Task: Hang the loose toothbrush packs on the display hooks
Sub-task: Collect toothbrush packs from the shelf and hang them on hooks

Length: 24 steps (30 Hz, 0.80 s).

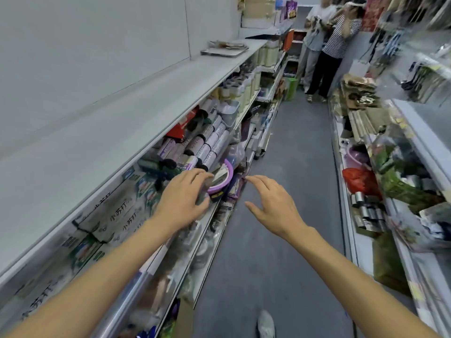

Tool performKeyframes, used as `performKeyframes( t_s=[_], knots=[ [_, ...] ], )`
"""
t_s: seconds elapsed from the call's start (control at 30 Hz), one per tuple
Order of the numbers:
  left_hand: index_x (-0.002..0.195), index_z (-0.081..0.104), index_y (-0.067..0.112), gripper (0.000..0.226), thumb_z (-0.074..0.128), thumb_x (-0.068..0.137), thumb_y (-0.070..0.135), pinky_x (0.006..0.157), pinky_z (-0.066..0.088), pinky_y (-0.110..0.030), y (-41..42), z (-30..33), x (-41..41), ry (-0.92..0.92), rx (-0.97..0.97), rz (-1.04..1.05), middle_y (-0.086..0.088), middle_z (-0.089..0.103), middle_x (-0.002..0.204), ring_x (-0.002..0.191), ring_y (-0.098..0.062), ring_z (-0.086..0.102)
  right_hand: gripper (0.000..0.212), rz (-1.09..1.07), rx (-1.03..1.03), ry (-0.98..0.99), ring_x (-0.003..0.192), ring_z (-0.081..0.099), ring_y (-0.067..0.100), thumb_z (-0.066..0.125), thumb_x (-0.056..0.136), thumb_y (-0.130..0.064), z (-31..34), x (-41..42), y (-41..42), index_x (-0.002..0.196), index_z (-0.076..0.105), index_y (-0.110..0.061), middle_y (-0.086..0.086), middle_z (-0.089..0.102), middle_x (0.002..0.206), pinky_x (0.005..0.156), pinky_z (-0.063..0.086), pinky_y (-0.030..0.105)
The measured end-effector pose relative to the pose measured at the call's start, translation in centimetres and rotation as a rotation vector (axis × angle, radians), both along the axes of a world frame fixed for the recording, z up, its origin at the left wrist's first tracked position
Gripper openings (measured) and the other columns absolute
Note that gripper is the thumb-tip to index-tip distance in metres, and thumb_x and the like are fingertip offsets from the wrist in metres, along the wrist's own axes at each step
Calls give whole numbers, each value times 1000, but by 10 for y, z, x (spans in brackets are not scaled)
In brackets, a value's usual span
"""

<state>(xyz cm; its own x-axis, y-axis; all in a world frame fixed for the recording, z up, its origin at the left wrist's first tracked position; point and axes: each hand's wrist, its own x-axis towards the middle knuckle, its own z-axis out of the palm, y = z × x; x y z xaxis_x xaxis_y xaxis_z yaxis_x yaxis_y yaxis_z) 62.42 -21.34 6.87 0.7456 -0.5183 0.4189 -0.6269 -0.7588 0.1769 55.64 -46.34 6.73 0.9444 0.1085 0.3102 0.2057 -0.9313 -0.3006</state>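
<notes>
My left hand (184,200) reaches over the left shelf edge, fingers spread and curled against a clear, blurred pack (203,191) beside a purple round basket (219,179). Whether that pack holds toothbrushes, and whether my fingers actually grip it, I cannot tell. My right hand (271,203) hovers over the aisle floor just right of the shelf, fingers apart and holding nothing. No display hooks with toothbrushes are clearly visible; hanging goods at the upper right (395,45) are blurred.
Left shelving (146,123) carries rolls (210,142), boxes (122,215) and bottles. Right shelving (419,147) holds a red bag (358,179), cans and packets. The grey aisle floor (292,167) runs ahead. Two persons (327,45) stand at the far end.
</notes>
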Motion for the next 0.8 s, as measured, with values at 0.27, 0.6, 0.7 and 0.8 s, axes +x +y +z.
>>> performKeyframes(
  t_s=[0.27,0.6,0.7,0.8],
  knots=[
    [128,54,26,47,67,84,31,97,46,-33,-93,-3,128,-3,24,72,7,57,128,117,-17,54,59,81,2,-15,131,47,18,69,92,-33,-3,145,-103,145,45,-20,-5,52,143,108,42,35],
    [130,56,23,46,67,85,27,97,47,-35,-208,32,277,-28,17,196,3,59,128,116,-20,56,56,194,-3,-21,129,49,17,66,94,-33,22,325,-231,145,45,-19,-5,53,142,107,43,34],
    [129,56,23,47,68,84,26,97,46,-35,-234,42,311,-40,17,205,4,60,128,116,-20,56,54,212,-1,-38,129,48,16,65,95,-31,26,365,-255,144,46,-20,-6,52,141,105,42,32],
    [129,58,23,46,67,84,26,98,45,-34,-259,49,352,-47,1,208,4,60,127,116,-19,56,54,212,-2,-48,130,47,16,64,95,-32,29,408,-279,145,45,-21,-6,51,143,105,42,31]
  ],
)
